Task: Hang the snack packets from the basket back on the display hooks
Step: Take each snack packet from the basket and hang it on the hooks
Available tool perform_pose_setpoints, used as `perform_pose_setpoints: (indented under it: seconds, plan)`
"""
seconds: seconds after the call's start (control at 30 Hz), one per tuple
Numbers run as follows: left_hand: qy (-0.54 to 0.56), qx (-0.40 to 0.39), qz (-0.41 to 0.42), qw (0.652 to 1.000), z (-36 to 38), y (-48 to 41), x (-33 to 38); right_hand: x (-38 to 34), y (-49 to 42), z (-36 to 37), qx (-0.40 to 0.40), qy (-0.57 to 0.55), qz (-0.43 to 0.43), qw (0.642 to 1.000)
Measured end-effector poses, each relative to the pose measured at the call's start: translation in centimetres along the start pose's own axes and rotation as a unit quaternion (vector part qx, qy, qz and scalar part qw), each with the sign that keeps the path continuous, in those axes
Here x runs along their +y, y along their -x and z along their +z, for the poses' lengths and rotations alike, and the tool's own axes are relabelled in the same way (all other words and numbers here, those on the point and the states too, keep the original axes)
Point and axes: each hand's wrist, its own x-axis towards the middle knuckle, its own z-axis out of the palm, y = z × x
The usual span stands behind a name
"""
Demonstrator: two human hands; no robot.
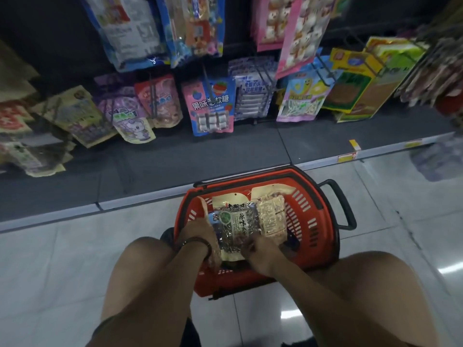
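Observation:
A red plastic basket (315,221) stands on the floor between my knees. Inside lie a clear packet of dark seeds with a cream label (238,226) and a pale beige packet (271,216) to its right. My left hand (200,240) grips the left edge of the seed packet, a dark band on its wrist. My right hand (260,254) holds the packet's lower right corner, fingers curled over it. Display hooks (265,73) with hanging snack packets fill the rack above, among them a blue-pink candy packet (210,106).
A dark base shelf (175,161) with a pale front edge runs below the hanging packets, bearing yellow price tags (354,145). The basket's black handle (343,204) sticks out to the right. Glossy pale floor tiles (62,259) spread on both sides.

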Motion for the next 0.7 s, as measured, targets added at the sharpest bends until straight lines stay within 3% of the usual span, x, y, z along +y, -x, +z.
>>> perform_pose_setpoints:
  seconds: [0.1,0.27,0.33,0.4,0.47,0.6,0.7]
  plan:
    - [0.040,0.031,0.001,0.999,-0.2,0.7,0.3,0.1,0.5,0.3,-0.007,0.026,-0.013,1.000]
    - [0.226,0.072,0.068,0.969,-1.3,3.0,-0.1,0.5,1.3,0.7,0.006,-0.045,-0.053,0.998]
    - [0.400,0.046,0.077,0.912,-1.7,5.2,-0.2,0.5,1.7,1.2,0.018,-0.064,-0.075,0.995]
    - [0.569,-0.027,0.063,0.819,-2.2,8.3,0.1,0.5,2.4,1.8,0.058,-0.097,-0.113,0.987]
    - [0.635,-0.088,0.091,0.762,-3.1,11.3,0.6,0.2,3.5,1.4,0.120,-0.150,-0.145,0.971]
    - [0.641,-0.104,0.209,0.731,-5.6,14.8,1.2,-1.5,6.6,-1.6,0.147,-0.241,-0.185,0.941]
    - [0.652,0.007,0.214,0.727,-7.3,15.6,-0.1,-2.7,9.2,-4.0,0.163,-0.304,-0.184,0.921]
